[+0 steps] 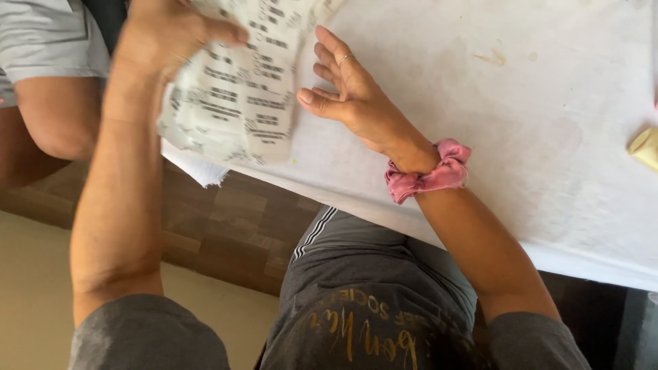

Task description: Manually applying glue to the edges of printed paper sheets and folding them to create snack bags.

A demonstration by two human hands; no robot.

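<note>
My left hand [164,31] grips a folded piece of white cloth printed with dark marks [236,89], holding it over the near edge of a white-covered table [534,137]. The cloth looks blurred. My right hand [349,89] lies flat on the tablecloth just right of the printed cloth, fingers spread, a ring on one finger. A pink scrunchie [428,171] sits around that wrist. Whether the right fingertips touch the cloth I cannot tell.
Another person's arm and grey sleeve [48,75] are at the far left. A pale yellow object [646,147] lies at the table's right edge. Faint stains mark the tablecloth. Below the table edge are a wooden strip of floor [226,226] and my grey shorts.
</note>
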